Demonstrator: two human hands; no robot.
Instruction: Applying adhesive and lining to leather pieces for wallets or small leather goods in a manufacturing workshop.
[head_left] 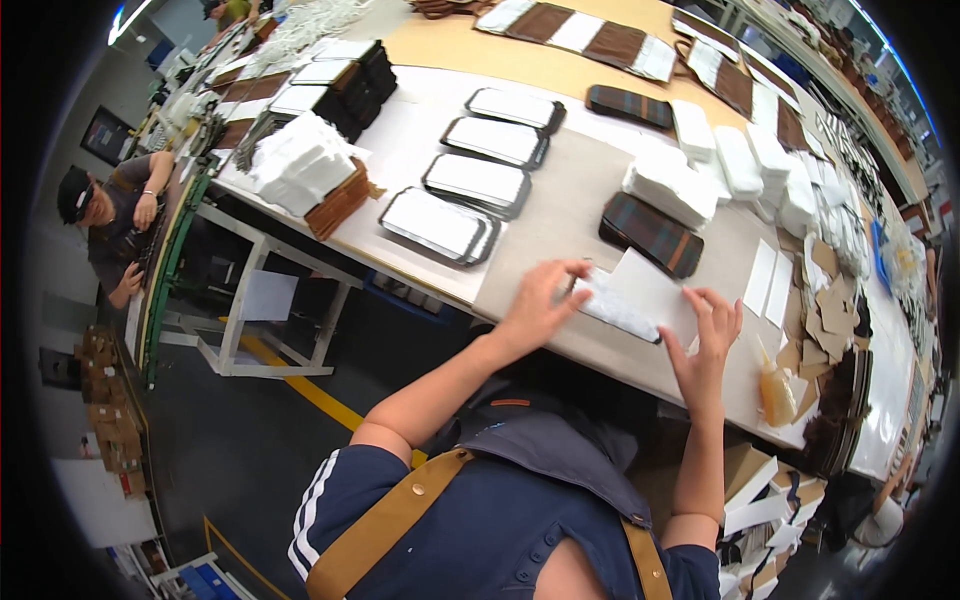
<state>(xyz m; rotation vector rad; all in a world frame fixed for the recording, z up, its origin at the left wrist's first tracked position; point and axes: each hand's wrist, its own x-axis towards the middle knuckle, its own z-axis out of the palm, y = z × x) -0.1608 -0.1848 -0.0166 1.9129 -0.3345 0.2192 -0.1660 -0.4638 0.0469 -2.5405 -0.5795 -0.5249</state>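
Note:
In front of me a white rectangular piece with a dark lower edge (622, 308) lies near the table's front edge, partly under a smooth white card (652, 284). My left hand (542, 305) is closed at the piece's left end, with thumb and forefinger curled together. At the other end, my right hand (706, 340) holds the card's right edge between spread fingers and thumb; the thumb tip is by the dark-edged corner. Just beyond lies a dark plaid panel (650, 236), with a stack of white pads (670, 188) touching its far side.
Several dark-bordered white panels (440, 225) lie in a row to the left, near a white stack (300, 165). White pads (738, 162) crowd the back right. A bottle of yellowish liquid (778, 392) stands near the right front edge. Another person (125, 215) sits far left.

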